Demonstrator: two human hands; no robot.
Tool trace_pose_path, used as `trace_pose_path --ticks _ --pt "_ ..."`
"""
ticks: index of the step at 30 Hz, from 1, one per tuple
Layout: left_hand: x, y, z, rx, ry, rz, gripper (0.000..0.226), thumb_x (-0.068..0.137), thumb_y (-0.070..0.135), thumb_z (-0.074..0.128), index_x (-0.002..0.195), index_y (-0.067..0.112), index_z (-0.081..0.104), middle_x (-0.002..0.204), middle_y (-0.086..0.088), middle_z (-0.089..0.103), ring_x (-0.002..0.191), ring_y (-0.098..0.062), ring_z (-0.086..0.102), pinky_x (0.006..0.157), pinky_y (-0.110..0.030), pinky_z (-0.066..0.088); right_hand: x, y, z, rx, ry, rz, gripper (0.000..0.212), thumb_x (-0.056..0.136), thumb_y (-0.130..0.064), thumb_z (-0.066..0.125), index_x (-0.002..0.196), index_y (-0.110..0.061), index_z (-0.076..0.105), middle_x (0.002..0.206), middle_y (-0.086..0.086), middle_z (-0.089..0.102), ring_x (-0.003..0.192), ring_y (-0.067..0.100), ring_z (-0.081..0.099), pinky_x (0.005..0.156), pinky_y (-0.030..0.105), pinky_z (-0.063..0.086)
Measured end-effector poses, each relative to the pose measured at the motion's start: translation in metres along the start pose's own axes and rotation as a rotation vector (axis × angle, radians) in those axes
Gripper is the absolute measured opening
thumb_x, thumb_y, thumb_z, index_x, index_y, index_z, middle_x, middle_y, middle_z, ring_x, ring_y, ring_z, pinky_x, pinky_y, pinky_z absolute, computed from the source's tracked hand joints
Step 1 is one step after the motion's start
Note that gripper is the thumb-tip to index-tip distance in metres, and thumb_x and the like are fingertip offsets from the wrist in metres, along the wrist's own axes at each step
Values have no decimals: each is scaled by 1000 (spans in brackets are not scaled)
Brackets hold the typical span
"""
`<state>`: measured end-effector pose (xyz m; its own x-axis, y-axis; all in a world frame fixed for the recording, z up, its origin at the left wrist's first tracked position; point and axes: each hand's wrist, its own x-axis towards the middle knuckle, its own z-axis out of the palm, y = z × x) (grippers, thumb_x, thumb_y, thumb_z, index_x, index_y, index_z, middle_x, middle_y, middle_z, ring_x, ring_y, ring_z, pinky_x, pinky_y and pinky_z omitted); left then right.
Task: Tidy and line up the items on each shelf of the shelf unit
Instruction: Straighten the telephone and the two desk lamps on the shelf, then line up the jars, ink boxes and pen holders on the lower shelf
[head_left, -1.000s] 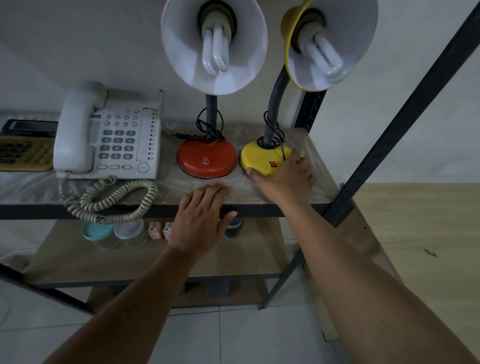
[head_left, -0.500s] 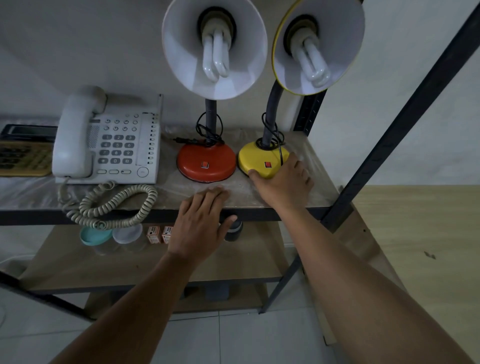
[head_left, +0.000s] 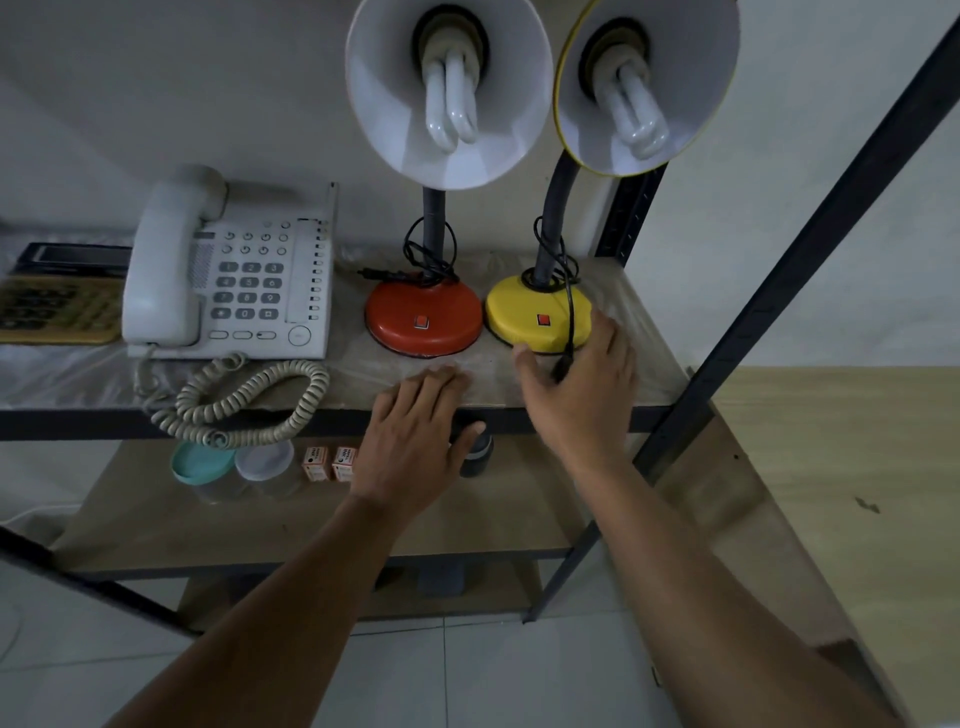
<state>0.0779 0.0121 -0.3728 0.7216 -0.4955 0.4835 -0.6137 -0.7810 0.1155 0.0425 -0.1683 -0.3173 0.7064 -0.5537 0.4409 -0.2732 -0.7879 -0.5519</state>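
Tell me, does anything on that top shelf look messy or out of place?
Yes: the telephone's coiled cord sprawls over the shelf's front edge, and the yellow lamp's black cable trails loose across its base toward the right hand.

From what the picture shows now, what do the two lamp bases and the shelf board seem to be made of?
Orange lamp base: probably painted metal or hard plastic; it looks smooth with a slight gloss.
Yellow lamp base: the same kind of smooth, coloured shell; the right hand touches its front edge.
Top shelf board: likely pressed wood or fibreboard, matt brown, under a thin wrinkled clear film.
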Motion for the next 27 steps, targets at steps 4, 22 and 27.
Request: trace_pose_path --ticks 4,22,27 --pt "-36 4 11 -101 144 52 56 98 32 57 147 6 46 154 -13 43 146 -27 35 122 -44 23 -77 5 -8 83 136 -105 62 93 -46 66 140 -9 48 138 9 50 129 27 47 106 42 41" --pt "-126 -62 260 -269 -71 120 52 81 8 73 130 9 56 133 -14 56 118 -29 54 98 -44 50 -189 222 261 -215 -415 -95 71 101 -58 31 147 -6 46 153 16 44 141 36 37 118 48 30" --pt "-106 -60 308 -201 19 154 48 82 17 70 129 13 59 132 -11 56 119 -30 53 92 -45 47 -208 252 299 -276 -249 -215 61 106 -56 28 144 -16 54 150 5 52 141 27 40 115 47 28"
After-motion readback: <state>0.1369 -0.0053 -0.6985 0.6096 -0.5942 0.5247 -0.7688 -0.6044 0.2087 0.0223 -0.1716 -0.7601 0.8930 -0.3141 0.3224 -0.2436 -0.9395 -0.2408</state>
